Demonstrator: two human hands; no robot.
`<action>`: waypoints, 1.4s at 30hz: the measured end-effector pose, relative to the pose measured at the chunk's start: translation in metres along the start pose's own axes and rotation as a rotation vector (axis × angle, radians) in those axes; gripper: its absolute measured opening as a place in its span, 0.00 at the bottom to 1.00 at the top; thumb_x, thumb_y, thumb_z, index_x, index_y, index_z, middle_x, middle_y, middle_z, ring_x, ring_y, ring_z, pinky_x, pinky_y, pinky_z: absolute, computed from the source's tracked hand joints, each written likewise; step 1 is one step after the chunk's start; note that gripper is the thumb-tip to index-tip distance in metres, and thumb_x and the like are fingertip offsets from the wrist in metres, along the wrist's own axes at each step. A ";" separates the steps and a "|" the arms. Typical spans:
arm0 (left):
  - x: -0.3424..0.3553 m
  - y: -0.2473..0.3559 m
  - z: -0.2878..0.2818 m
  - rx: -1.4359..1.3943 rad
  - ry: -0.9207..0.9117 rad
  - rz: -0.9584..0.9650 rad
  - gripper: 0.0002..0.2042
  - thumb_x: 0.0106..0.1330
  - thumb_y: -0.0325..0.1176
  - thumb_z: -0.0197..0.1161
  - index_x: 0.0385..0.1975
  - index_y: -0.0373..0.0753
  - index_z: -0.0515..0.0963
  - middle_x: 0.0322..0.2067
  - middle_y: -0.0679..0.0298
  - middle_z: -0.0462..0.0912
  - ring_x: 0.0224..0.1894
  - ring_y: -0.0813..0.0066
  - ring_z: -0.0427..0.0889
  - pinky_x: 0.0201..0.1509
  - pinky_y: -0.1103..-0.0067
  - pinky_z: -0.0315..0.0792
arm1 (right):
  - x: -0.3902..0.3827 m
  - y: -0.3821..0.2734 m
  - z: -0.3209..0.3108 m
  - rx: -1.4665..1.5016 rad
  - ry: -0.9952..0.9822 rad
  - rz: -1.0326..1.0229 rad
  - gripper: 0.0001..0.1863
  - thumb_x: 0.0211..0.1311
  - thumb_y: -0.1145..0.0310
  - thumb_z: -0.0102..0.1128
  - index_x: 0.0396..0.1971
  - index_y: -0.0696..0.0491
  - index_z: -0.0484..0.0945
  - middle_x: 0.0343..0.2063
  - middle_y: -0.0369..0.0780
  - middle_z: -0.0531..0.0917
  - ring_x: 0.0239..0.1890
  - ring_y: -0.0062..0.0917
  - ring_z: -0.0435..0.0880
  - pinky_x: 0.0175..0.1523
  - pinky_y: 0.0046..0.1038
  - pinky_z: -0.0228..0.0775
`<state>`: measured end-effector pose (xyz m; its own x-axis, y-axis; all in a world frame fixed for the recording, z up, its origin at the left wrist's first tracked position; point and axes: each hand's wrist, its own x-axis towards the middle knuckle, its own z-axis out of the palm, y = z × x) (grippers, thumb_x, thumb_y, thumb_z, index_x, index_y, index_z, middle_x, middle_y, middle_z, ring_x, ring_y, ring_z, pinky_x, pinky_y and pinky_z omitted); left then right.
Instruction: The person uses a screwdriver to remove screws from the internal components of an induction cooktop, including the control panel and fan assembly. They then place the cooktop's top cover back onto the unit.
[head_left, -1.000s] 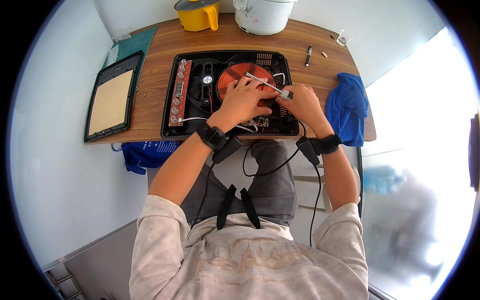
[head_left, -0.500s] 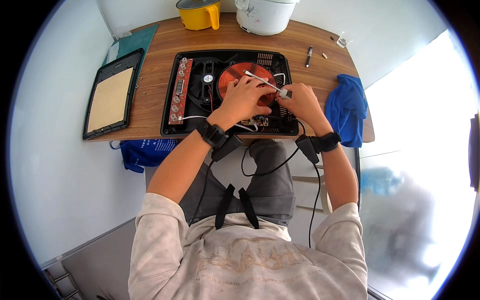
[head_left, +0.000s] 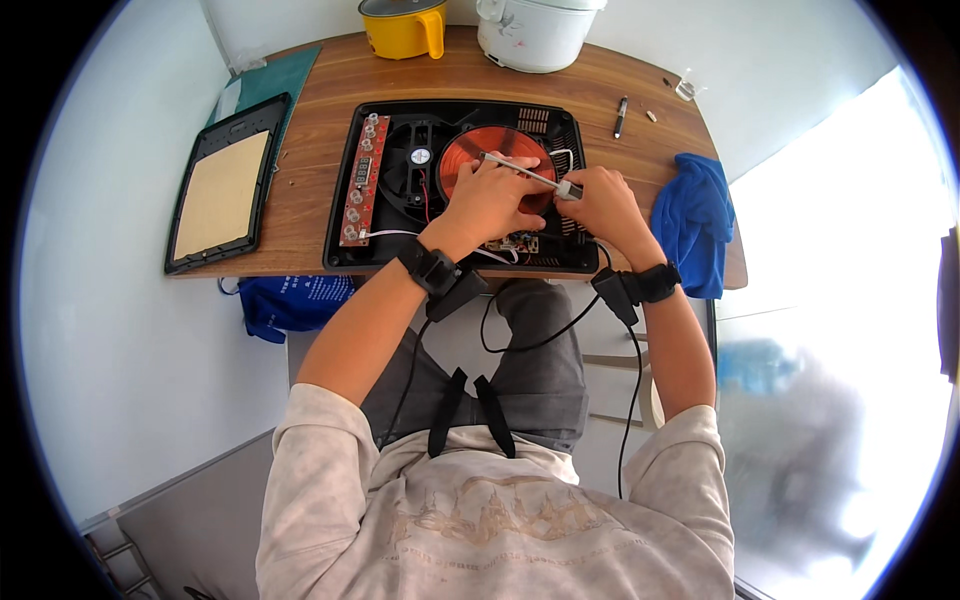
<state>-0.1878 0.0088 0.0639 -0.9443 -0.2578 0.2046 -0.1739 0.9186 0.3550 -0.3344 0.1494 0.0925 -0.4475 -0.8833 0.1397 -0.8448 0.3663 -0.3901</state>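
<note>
An opened black appliance base (head_left: 340, 255) lies on the table, exposing a red circuit strip (head_left: 362, 180), a fan (head_left: 410, 155) and a copper coil (head_left: 485, 140). My left hand (head_left: 485, 205) rests over the coil with its fingers spread; its fingertips are near or on a thin metal shaft. That shaft belongs to a tool with a pale handle (head_left: 568, 190), gripped by my right hand (head_left: 605, 210) at the coil's right, its tip pointing left across the coil. What lies under my fingers is hidden.
A detached black cover (head_left: 225, 190) lies left on a green mat (head_left: 285, 70). A yellow pot (head_left: 395, 30) and white cooker (head_left: 535, 35) stand at the back. A pen (head_left: 620, 117) and blue cloth (head_left: 690, 225) lie right; a blue bag (head_left: 285, 305) is below the table.
The tool's shaft lies slightly flatter, with its tip a little farther left over the coil than a second ago. Both hands stay in almost the same place.
</note>
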 end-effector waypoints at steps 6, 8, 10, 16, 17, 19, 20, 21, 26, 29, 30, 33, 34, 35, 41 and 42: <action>0.000 0.001 0.001 0.017 0.012 0.009 0.25 0.53 0.50 0.73 0.54 0.61 0.81 0.66 0.69 0.71 0.67 0.56 0.67 0.64 0.52 0.62 | 0.002 0.002 0.001 0.001 -0.022 0.010 0.13 0.46 0.64 0.70 0.34 0.50 0.87 0.29 0.48 0.86 0.37 0.48 0.84 0.45 0.43 0.76; 0.000 0.000 0.002 0.015 0.016 0.013 0.25 0.53 0.50 0.73 0.54 0.61 0.81 0.66 0.69 0.71 0.67 0.55 0.68 0.63 0.52 0.62 | 0.001 0.005 0.005 -0.011 0.019 -0.011 0.13 0.46 0.64 0.70 0.34 0.51 0.86 0.29 0.48 0.85 0.37 0.48 0.84 0.45 0.43 0.76; 0.000 -0.001 0.003 0.015 0.024 0.013 0.25 0.53 0.50 0.73 0.54 0.61 0.81 0.66 0.69 0.71 0.67 0.55 0.68 0.63 0.52 0.62 | 0.001 0.005 0.006 -0.020 0.033 -0.015 0.13 0.46 0.63 0.70 0.34 0.51 0.86 0.29 0.48 0.85 0.37 0.49 0.84 0.45 0.43 0.76; 0.000 0.000 0.002 0.016 0.015 0.014 0.25 0.54 0.50 0.73 0.54 0.61 0.81 0.67 0.70 0.70 0.66 0.57 0.68 0.63 0.53 0.62 | 0.000 0.008 0.006 0.084 0.031 -0.063 0.13 0.48 0.63 0.68 0.34 0.51 0.85 0.30 0.49 0.85 0.39 0.49 0.83 0.45 0.44 0.76; 0.000 0.000 0.002 0.019 0.016 0.018 0.25 0.54 0.50 0.73 0.54 0.61 0.81 0.67 0.70 0.70 0.66 0.57 0.69 0.63 0.54 0.61 | 0.001 0.010 0.005 0.106 0.003 -0.063 0.12 0.48 0.63 0.67 0.34 0.50 0.85 0.30 0.49 0.85 0.40 0.48 0.83 0.45 0.44 0.76; -0.001 0.000 0.001 0.031 0.009 0.009 0.25 0.54 0.51 0.73 0.54 0.62 0.81 0.67 0.70 0.70 0.66 0.59 0.69 0.63 0.54 0.61 | 0.001 0.011 0.004 0.117 -0.032 -0.046 0.12 0.49 0.64 0.67 0.35 0.50 0.85 0.31 0.49 0.85 0.40 0.48 0.83 0.46 0.44 0.75; -0.002 0.001 0.001 0.037 0.005 0.004 0.25 0.54 0.51 0.72 0.54 0.62 0.81 0.67 0.71 0.70 0.65 0.59 0.69 0.63 0.55 0.61 | 0.001 0.010 0.004 0.106 -0.040 -0.029 0.12 0.49 0.64 0.66 0.35 0.50 0.85 0.31 0.49 0.85 0.40 0.48 0.83 0.46 0.44 0.75; -0.002 0.000 0.003 0.040 0.013 0.013 0.25 0.54 0.51 0.72 0.54 0.62 0.81 0.66 0.71 0.70 0.65 0.60 0.68 0.63 0.55 0.62 | 0.001 0.009 0.004 0.095 -0.048 -0.012 0.12 0.49 0.64 0.66 0.35 0.50 0.85 0.31 0.49 0.85 0.40 0.48 0.83 0.46 0.43 0.75; -0.001 -0.002 0.006 0.050 0.029 0.031 0.25 0.54 0.52 0.72 0.55 0.62 0.81 0.66 0.71 0.69 0.67 0.62 0.65 0.63 0.55 0.62 | 0.002 0.009 0.006 0.112 -0.048 0.009 0.13 0.48 0.64 0.67 0.35 0.51 0.86 0.32 0.49 0.85 0.40 0.49 0.83 0.46 0.44 0.75; -0.001 0.001 0.002 0.052 -0.011 0.013 0.25 0.54 0.52 0.72 0.55 0.61 0.81 0.66 0.71 0.69 0.67 0.62 0.65 0.63 0.55 0.61 | 0.004 0.011 0.008 0.116 -0.021 0.005 0.13 0.48 0.63 0.67 0.35 0.51 0.86 0.32 0.49 0.86 0.40 0.49 0.83 0.46 0.44 0.75; -0.001 0.000 0.003 0.051 -0.002 0.019 0.25 0.55 0.52 0.72 0.55 0.61 0.81 0.66 0.71 0.69 0.67 0.63 0.65 0.63 0.55 0.61 | 0.004 0.011 0.009 0.115 -0.009 0.001 0.13 0.48 0.63 0.67 0.35 0.51 0.86 0.32 0.49 0.86 0.40 0.49 0.83 0.47 0.45 0.75; -0.002 -0.002 0.004 0.049 0.012 0.025 0.25 0.55 0.52 0.72 0.55 0.60 0.81 0.66 0.71 0.69 0.67 0.63 0.65 0.63 0.55 0.61 | 0.005 0.011 0.010 0.085 -0.028 0.006 0.14 0.48 0.63 0.67 0.35 0.51 0.86 0.32 0.50 0.85 0.41 0.50 0.83 0.47 0.45 0.75; -0.001 -0.002 0.004 0.046 0.006 0.024 0.25 0.55 0.52 0.72 0.55 0.60 0.81 0.66 0.71 0.69 0.67 0.63 0.65 0.63 0.55 0.61 | 0.006 0.010 0.010 0.075 -0.022 0.011 0.14 0.48 0.63 0.67 0.35 0.52 0.86 0.32 0.50 0.85 0.41 0.50 0.83 0.47 0.45 0.75; -0.001 -0.002 0.004 0.042 0.000 0.023 0.25 0.55 0.52 0.72 0.55 0.60 0.81 0.66 0.71 0.69 0.67 0.63 0.65 0.63 0.55 0.61 | 0.006 0.009 0.011 0.065 -0.015 0.016 0.14 0.48 0.62 0.67 0.35 0.52 0.86 0.32 0.51 0.85 0.41 0.50 0.83 0.47 0.45 0.75; -0.002 -0.003 0.005 0.039 0.020 0.026 0.25 0.55 0.52 0.72 0.55 0.61 0.82 0.67 0.71 0.69 0.67 0.63 0.65 0.63 0.57 0.60 | 0.006 0.009 0.014 0.029 0.027 0.000 0.15 0.48 0.62 0.67 0.35 0.53 0.86 0.31 0.51 0.85 0.40 0.50 0.83 0.48 0.45 0.75; -0.002 -0.003 0.005 0.035 0.017 0.027 0.25 0.55 0.52 0.72 0.54 0.61 0.82 0.67 0.71 0.69 0.67 0.62 0.65 0.63 0.57 0.60 | 0.006 0.012 0.014 0.032 0.037 -0.019 0.15 0.48 0.62 0.68 0.35 0.53 0.86 0.31 0.51 0.85 0.40 0.50 0.83 0.48 0.45 0.75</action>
<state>-0.1872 0.0081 0.0578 -0.9438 -0.2378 0.2294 -0.1585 0.9350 0.3173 -0.3430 0.1442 0.0760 -0.4421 -0.8785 0.1809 -0.8440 0.3392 -0.4154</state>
